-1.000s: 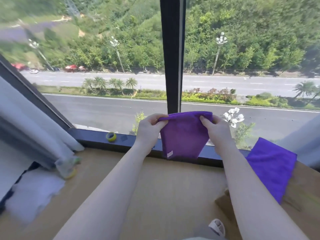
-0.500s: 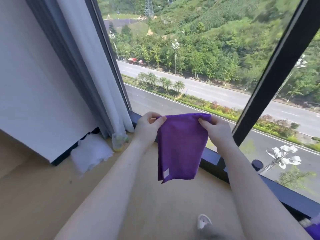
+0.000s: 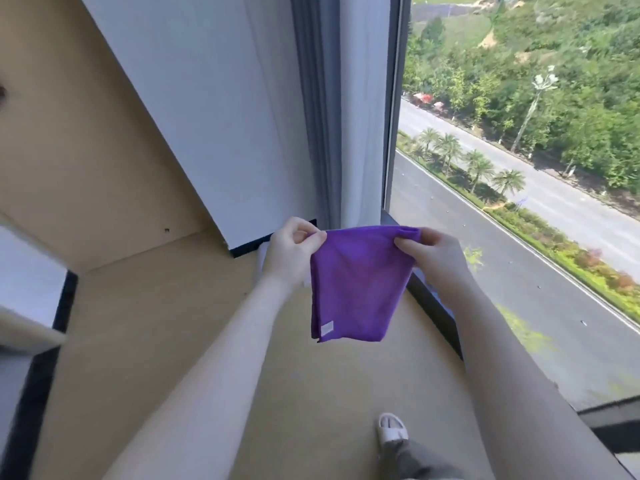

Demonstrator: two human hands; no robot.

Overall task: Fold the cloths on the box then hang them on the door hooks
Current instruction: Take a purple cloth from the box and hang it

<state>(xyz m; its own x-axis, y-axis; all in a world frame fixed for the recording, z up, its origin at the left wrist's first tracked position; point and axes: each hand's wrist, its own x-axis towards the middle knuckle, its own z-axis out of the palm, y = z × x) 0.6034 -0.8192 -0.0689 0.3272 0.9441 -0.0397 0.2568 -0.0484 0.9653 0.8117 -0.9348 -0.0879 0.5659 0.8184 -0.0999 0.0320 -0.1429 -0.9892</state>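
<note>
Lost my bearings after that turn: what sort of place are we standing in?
Probably a room high up in a building, beside a tall window: the road and trees lie far below, a curtain hangs at the frame, and the floor is tan. Both hands hold the purple cloth.

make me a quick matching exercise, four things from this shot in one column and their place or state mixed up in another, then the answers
Things:
1. purple cloth
2. left hand
3. slipper
4. curtain

Place or state:
A. hangs beside the window frame
B. on the floor, bottom of view
C. pinches the cloth's top left corner
D. folded, hanging between both hands

Pairs: 1-D, 2-C, 3-B, 4-A
</note>
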